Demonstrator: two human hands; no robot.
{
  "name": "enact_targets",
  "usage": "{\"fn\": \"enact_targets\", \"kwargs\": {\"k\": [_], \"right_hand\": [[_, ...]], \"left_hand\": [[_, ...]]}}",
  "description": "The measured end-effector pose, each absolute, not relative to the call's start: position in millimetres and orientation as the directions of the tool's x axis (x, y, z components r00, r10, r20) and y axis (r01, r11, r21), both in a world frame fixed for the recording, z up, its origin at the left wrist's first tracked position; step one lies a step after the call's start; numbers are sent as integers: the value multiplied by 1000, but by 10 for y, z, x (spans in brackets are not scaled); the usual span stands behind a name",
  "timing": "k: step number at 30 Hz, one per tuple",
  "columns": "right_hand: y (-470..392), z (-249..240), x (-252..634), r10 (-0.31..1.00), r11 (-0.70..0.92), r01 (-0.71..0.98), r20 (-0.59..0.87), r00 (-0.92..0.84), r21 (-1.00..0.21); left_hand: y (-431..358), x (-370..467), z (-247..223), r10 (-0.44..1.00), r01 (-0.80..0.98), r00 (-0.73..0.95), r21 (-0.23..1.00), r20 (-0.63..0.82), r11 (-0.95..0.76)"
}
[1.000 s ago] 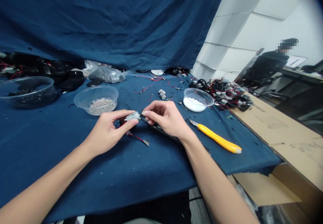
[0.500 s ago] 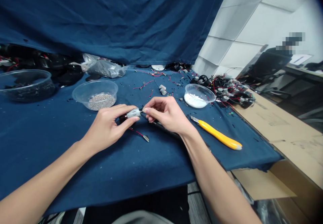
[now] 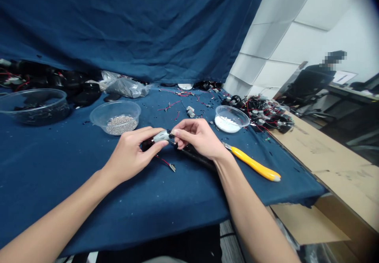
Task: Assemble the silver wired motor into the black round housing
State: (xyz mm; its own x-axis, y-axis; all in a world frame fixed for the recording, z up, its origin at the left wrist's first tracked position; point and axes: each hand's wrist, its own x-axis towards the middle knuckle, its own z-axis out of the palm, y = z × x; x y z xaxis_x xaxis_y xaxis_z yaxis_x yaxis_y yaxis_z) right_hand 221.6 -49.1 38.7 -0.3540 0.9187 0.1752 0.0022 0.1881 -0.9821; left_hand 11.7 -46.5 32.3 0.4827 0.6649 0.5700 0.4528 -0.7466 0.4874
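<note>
My left hand (image 3: 133,150) is closed on a small silver electric motor (image 3: 161,136), held between thumb and fingers above the blue cloth. A dark part sits at the motor's left end, partly hidden by the hand. Beneath hangs a red wire ending in a small board (image 3: 172,168). At the motor's right end, my right hand (image 3: 194,136) pinches with thumb and forefinger; what lies in the pinch is too small to make out. Under the right hand a long black object (image 3: 197,156) lies on the cloth, mostly covered. To the right rests a yellow-handled utility knife (image 3: 254,163).
A clear bowl of small metal pieces (image 3: 97,115) stands behind my left hand, a bowl of white bits (image 3: 217,117) behind my right. Another bowl (image 3: 63,101) holds black parts. Wired motors (image 3: 263,115) are heaped at right, beside cardboard (image 3: 319,148). A seated person (image 3: 318,75) is farther off.
The view has shifted slightly, so the table sits a little lower in it. Both hands keep their hold at the motor, which appears slightly farther right.
</note>
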Motion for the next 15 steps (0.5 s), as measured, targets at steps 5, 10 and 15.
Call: {"fn": "enact_targets", "kwargs": {"k": [5, 10, 15], "right_hand": [[-509, 394, 2189, 908, 251, 60, 213, -360, -966], [-509, 376, 2164, 902, 307, 92, 259, -346, -947], [-507, 361, 2169, 909, 285, 99, 236, -342, -953]], "left_hand": [[-459, 75, 336, 668, 451, 494, 493, 557, -744], [-441, 31, 321, 672, 455, 496, 494, 551, -741], [-441, 21, 332, 638, 448, 537, 454, 552, -770]]}}
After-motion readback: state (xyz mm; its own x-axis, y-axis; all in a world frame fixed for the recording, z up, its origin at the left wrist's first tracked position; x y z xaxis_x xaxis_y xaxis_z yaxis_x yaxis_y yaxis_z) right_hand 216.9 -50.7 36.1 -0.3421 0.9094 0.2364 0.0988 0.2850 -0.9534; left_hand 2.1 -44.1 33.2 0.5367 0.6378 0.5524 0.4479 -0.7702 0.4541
